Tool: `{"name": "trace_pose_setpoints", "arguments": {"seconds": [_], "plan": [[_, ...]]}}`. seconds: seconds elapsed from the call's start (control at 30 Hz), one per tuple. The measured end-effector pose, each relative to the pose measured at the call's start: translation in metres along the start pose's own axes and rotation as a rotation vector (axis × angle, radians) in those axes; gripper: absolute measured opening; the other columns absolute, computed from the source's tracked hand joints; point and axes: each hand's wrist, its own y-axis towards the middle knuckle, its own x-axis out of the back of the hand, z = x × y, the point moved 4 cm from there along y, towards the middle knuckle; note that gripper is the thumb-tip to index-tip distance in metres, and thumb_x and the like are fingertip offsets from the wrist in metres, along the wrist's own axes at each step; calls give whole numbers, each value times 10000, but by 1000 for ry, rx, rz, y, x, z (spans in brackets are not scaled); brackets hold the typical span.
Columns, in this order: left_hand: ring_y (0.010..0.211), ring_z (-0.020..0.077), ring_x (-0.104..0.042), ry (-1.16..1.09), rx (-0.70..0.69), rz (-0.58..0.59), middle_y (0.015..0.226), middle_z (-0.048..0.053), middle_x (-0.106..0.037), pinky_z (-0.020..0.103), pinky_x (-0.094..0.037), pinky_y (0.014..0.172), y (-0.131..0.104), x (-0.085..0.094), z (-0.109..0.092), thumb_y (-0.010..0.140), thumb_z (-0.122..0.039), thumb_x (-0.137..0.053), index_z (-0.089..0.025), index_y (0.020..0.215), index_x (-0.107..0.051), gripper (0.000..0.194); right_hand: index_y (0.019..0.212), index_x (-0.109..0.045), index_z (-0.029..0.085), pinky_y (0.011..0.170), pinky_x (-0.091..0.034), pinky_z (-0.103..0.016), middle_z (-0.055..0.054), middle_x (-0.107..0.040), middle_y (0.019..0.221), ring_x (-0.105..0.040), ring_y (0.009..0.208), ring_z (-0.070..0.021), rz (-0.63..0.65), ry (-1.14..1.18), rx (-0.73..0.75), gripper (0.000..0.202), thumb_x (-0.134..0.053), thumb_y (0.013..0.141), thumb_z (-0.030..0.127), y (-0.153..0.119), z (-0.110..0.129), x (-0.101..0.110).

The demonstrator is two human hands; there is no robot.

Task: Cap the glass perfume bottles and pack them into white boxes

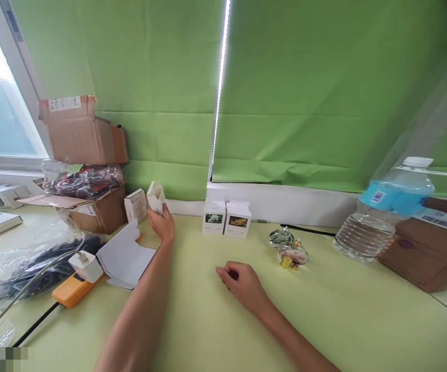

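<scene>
The left hand pinches the white box near its lower end, thumb at the right side. The box sits just beyond the palm, its long axis near upright, top leaning a little left. Another box stands just beside it, left of that hand. The right hand is well apart from the pinched box, low over the worktop, fingers loosely curled in, with nothing seen in them. It is the nearer hand to the bottles, beyond it and to its right; the picture boxes stand ahead of it.
</scene>
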Motion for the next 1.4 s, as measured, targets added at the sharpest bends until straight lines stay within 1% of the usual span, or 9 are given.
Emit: {"name": "trace_pose_setpoints", "arguments": {"seconds": [0.17, 0.33, 0.5, 0.6, 0.83, 0.93, 1.07, 1.27, 1.4], "plan": [[1142, 289, -591, -147, -130, 118, 1255, 177, -593, 401, -488, 932, -22, 3, -33, 898, -436, -572, -144, 1369, -351, 596, 568, -521, 196, 553, -333, -236, 21, -575, 549, -480, 540, -129, -24, -12, 23, 371, -524, 879, 399, -1, 0, 1], [1170, 258, -595, -293, -244, 292, 1346, 149, -554, 358, -485, 955, -53, 10, -64, 870, -383, -605, -209, 1449, -237, 708, 563, -562, 191, 572, -347, -239, 9, -619, 554, -515, 543, -132, -59, -37, 23, 352, -540, 862, 374, -2, 0, 1], [990, 230, -680, -399, -223, 441, 1190, 114, -658, 338, -550, 832, -71, 17, -79, 858, -370, -612, -220, 1397, -363, 613, 550, -581, 187, 581, -344, -238, 4, -638, 557, -529, 548, -132, -94, -54, 36, 341, -558, 848, 350, -4, 2, 4], [986, 243, -677, -433, -154, 403, 1181, 142, -653, 351, -560, 806, -69, 31, -83, 856, -390, -605, -189, 1382, -372, 609, 561, -601, 185, 576, -341, -233, 1, -654, 575, -536, 552, -129, -98, -55, 43, 317, -567, 841, 331, -7, 2, 6], [1047, 300, -630, -419, -73, 278, 1165, 141, -635, 464, -508, 901, -60, 83, -86, 785, -446, -689, -182, 1373, -391, 710, 562, -598, 184, 558, -313, -225, 1, -657, 581, -527, 552, -124, -107, -33, 48, 295, -576, 831, 302, -9, -1, 6], [1026, 285, -634, -434, -67, 303, 1141, 124, -639, 453, -508, 899, -70, 102, -86, 795, -467, -672, -184, 1325, -437, 645, 563, -601, 184, 571, -306, -228, -1, -655, 589, -527, 569, -127, -113, -24, 47, 286, -591, 821, 306, -7, -3, 5], [926, 264, -682, -475, -56, 506, 1053, 101, -699, 380, -560, 779, -101, 121, -90, 778, -476, -692, -182, 1193, -539, 531, 577, -624, 180, 573, -310, -230, -1, -652, 586, -528, 568, -130, -110, -1, 47, 270, -594, 815, 304, -6, -5, 4], [946, 275, -696, -547, 60, 1016, 1047, 90, -735, 371, -576, 785, -162, 132, -87, 766, -454, -730, -186, 1124, -582, 471, 602, -676, 169, 598, -379, -232, -5, -684, 595, -572, 599, -158, -101, 70, 56, 216, -595, 779, 263, -10, -2, 8], [968, 284, -693, -558, 107, 1132, 1050, 92, -743, 381, -573, 823, -177, 130, -71, 739, -481, -746, -183, 1085, -614, 475, 678, -712, 171, 642, -435, -252, -23, -719, 658, -605, 669, -190, -123, 134, 63, 206, -573, 790, 275, -12, 2, 13]]}}
